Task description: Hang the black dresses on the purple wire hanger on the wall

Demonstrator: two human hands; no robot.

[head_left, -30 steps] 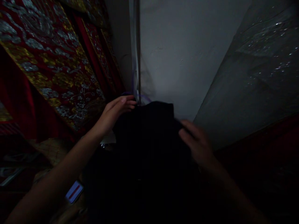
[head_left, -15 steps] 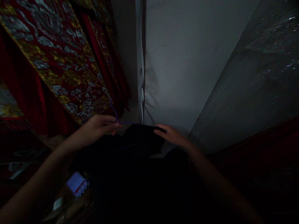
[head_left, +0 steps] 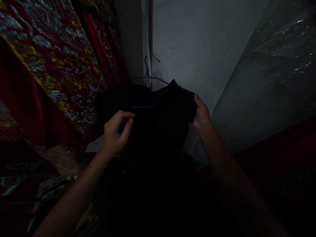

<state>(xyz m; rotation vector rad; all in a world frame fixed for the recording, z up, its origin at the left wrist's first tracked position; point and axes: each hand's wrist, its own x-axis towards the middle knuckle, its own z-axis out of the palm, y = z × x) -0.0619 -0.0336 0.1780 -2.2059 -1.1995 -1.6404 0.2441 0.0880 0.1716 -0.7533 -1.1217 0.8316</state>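
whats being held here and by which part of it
The right grip holds the dark top by its sleeve end. The left grip is at its front; whether it pinches the top cannot be told.

A dark fabric garment (head_left: 163, 131) sits on a thin purple hanger (head_left: 159, 78) before a pale grey wall (head_left: 192, 42). The right hand (head_left: 202, 115) grips its right edge; the left hand (head_left: 116, 130) curls before it (too dark to tell whether touching). Left hangs red cloth (head_left: 61, 42) with gold and silver embroidery.
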